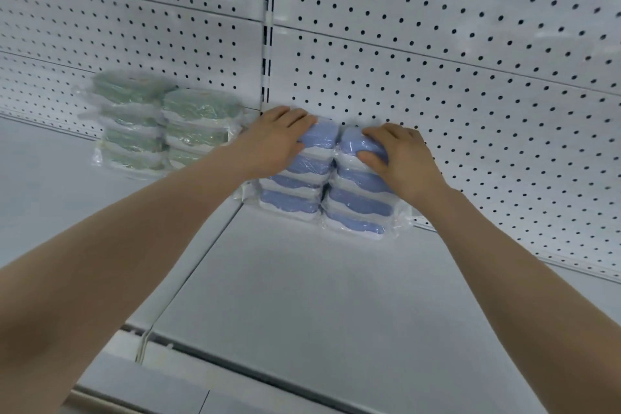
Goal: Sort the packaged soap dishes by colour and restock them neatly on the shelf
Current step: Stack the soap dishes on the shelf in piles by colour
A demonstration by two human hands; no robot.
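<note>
Beneath left grip [275, 141] and right grip [400, 155], two blue stacks [359, 205], each grip curled round a top pack [321, 134], green stacks [161, 124] leftward

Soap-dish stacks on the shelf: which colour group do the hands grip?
The blue stacks, right of the untouched green stacks; left hand and right hand grip their tops.

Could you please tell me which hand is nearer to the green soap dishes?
Left. The left hand grips the left blue stack, just beside the green soap dishes; the right hand grips the right blue stack, farther away.
</note>
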